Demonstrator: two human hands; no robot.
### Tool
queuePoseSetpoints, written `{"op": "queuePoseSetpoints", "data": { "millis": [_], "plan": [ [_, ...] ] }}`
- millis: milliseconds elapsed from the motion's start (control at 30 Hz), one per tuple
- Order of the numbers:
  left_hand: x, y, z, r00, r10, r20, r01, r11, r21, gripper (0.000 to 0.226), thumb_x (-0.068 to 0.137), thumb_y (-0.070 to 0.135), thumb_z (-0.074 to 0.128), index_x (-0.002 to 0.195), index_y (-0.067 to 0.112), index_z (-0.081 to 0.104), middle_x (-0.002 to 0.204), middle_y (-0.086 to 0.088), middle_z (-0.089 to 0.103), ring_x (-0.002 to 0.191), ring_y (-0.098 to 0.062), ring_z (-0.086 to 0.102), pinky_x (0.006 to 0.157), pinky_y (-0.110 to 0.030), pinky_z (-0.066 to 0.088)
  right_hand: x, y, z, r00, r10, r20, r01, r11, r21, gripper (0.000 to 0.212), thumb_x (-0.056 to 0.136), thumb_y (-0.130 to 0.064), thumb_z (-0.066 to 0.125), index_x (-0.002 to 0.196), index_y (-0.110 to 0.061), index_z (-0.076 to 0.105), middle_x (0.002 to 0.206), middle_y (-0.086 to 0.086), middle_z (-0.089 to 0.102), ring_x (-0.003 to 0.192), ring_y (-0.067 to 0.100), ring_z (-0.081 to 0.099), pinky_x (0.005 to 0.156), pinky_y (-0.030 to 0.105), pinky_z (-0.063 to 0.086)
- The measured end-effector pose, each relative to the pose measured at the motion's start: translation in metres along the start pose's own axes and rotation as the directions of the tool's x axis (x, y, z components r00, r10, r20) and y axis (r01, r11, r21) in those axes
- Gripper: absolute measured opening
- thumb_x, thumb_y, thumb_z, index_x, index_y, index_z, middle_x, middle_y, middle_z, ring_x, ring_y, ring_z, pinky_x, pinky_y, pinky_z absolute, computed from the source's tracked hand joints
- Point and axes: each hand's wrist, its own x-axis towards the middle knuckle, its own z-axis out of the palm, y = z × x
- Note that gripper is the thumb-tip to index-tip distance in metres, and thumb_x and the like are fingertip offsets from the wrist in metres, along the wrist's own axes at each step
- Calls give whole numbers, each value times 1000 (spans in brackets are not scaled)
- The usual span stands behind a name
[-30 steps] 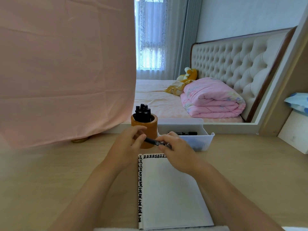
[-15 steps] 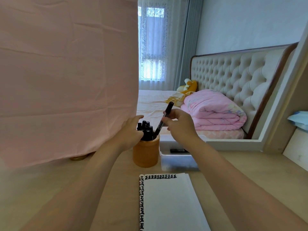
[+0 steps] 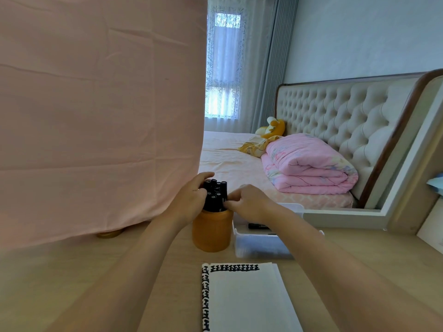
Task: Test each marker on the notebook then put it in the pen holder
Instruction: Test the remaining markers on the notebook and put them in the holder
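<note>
My right hand [image 3: 249,203] pinches a marker [image 3: 224,191] into the orange pen holder [image 3: 212,233]; my left hand [image 3: 189,203] grips the stored markers [image 3: 213,198]. Next, likely: release, fetch the tray marker [image 3: 259,226], test it on the notebook [image 3: 244,300].

Marker [image 3: 224,198] lowered into pen holder [image 3: 212,233], seated among other markers [image 3: 212,195]
</note>
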Motion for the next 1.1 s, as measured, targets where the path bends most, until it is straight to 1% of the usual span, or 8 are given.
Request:
{"op": "queuePoseSetpoints", "data": {
  "millis": [67,200,300,400,567,700,900,1100],
  "plan": [
    [-1,4,2,998,62,21,-62,998,-3,46,97,13,44,138,34,47,138,8,47,132,-14,42,105,-28,37,-3,6,-7,997,-70,22,70,998,-6,24,98,-22,57,115,-20,73,94,-12,67,88,8,57,78,24,41],
    [1,11,10,977,182,115,-212,905,368,55,91,53,59,143,46,41,154,13,33,137,-10,32,111,-34,28,-9,30,-30,993,-79,-93,76,997,-32,26,97,-12,55,115,-23,70,96,-14,64,82,0,55,78,19,43],
    [4,9,18,964,247,102,-266,863,429,40,92,46,62,131,41,57,142,11,50,126,-14,46,100,-24,35,-11,54,-42,997,73,-2,-71,967,-243,26,95,-14,56,112,-25,73,113,-6,69,99,9,61,95,26,50],
    [5,2,21,947,320,10,-294,858,421,22,92,36,64,112,31,69,119,12,62,107,-10,51,95,-32,47,-16,70,-43,971,227,76,-179,899,-401,29,95,-14,56,115,-27,73,122,-6,68,108,14,61,100,26,48],
    [2,-2,19,937,344,-58,-281,845,455,30,89,47,64,108,28,75,115,15,63,108,-5,47,89,-25,40,-15,80,-35,951,287,112,-188,827,-529,44,92,2,52,121,-25,71,127,-2,67,112,19,62,100,28,49],
    [0,-3,19,931,362,-42,-299,826,478,30,95,42,57,119,29,70,117,13,60,106,-3,42,87,-23,35,-8,78,-32,939,312,141,-177,796,-579,46,94,2,53,129,-24,67,134,0,62,117,22,61,104,28,46],
    [3,-5,21,938,345,13,-302,800,518,28,98,38,53,116,26,70,119,11,58,106,-5,41,88,-24,33,-5,82,-24,955,278,104,-179,817,-548,30,86,-17,74,117,-16,74,118,6,70,107,24,64,98,29,50],
    [0,0,20,957,287,45,-265,798,542,43,94,50,56,133,32,59,136,13,52,124,-10,41,94,-25,34,-5,80,-20,962,250,108,-150,818,-555,19,87,-22,74,105,-20,78,115,4,70,104,23,64,98,31,51]
  ]
}}
